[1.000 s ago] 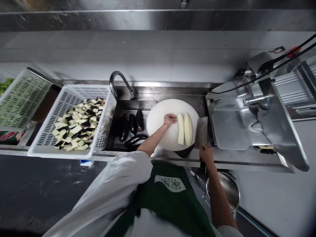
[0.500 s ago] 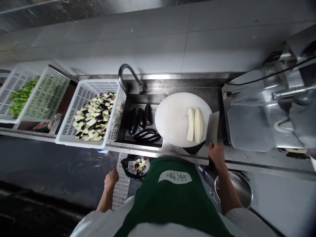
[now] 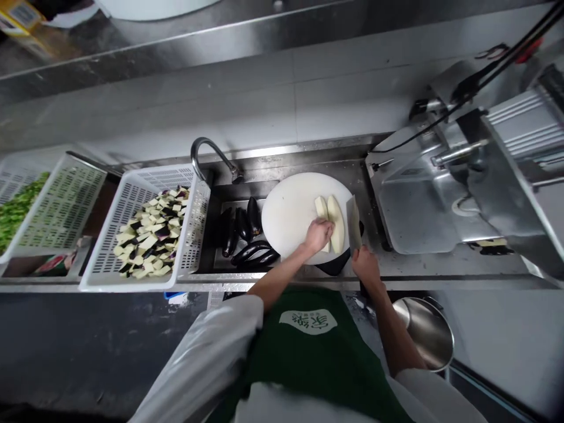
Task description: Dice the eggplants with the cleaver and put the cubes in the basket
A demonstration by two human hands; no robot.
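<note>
Two long pale eggplant pieces lie side by side on a round white cutting board. My left hand is over the left piece, its fingers curled and closed on it; the fingertips are partly hidden. At the board's right edge, my right hand grips the handle of a cleaver, whose blade stands beside the right piece, apart from it. Left of the board, several whole dark eggplants rest in the sink.
A white basket of cut eggplant chunks stands left of the sink, below a curved faucet. Farther left is a basket of chopped greens. A metal machine occupies the right side; a steel pot sits below the counter.
My left hand has come up from low on the left to the eggplant pieces on the board. The cleaver in my right hand has turned more edge-on beside the board. The view has shifted.
</note>
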